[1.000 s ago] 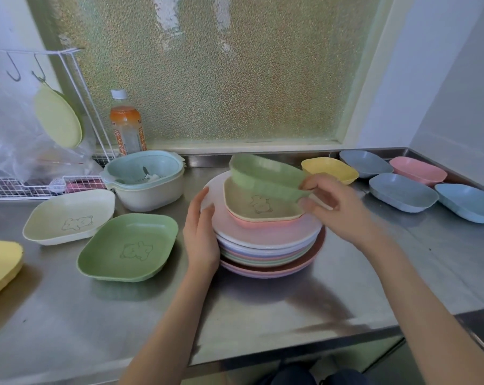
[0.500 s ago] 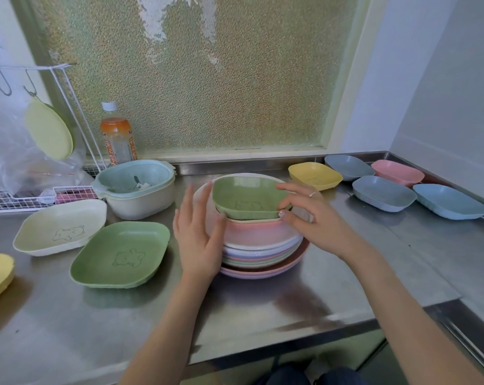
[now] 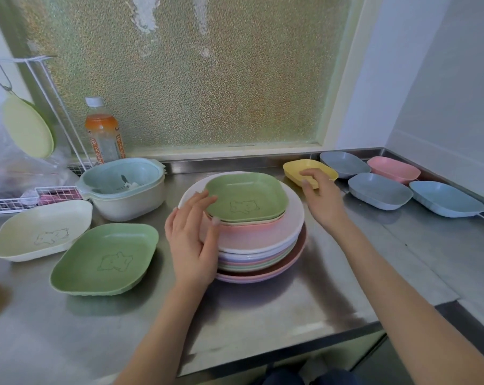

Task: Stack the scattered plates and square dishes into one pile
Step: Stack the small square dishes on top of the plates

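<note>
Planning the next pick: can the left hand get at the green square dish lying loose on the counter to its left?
Probably yes. The left hand rests against the pile, fingers open and holding nothing, and the loose green dish lies right beside it with only bare counter between. Nothing sits on that dish.
</note>
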{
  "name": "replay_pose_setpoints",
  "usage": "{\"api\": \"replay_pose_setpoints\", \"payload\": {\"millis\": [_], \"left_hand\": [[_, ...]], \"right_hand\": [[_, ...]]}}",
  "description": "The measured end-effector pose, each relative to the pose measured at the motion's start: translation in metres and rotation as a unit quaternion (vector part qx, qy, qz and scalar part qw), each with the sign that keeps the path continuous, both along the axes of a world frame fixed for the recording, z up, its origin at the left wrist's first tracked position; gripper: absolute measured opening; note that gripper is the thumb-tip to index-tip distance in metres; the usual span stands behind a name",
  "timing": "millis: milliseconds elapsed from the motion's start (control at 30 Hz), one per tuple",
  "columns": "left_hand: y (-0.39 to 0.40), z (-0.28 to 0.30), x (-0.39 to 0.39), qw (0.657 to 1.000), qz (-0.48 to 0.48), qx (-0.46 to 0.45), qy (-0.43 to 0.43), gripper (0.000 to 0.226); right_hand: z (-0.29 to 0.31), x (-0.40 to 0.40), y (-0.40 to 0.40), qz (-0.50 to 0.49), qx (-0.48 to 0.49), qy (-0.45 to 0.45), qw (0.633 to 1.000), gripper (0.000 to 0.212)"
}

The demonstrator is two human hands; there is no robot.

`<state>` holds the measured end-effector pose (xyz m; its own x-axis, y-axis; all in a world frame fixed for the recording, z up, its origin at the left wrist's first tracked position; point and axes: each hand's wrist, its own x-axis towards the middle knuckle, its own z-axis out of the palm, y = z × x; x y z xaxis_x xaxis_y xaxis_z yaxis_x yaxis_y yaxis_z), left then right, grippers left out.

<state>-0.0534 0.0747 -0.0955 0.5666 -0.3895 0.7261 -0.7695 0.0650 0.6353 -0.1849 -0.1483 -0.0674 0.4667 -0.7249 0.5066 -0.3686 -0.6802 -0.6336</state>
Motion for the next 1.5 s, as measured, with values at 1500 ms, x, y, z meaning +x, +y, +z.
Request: {"api": "replay_pose_setpoints", "payload": {"millis": [1500], "left_hand": [[0.004,0.004,0.000,0.997,-0.032,0.022,0.064,0.058]], "right_hand": [[0.021,-0.013,0.096,0.243,-0.158,0.103,0.951,0.014]]}}
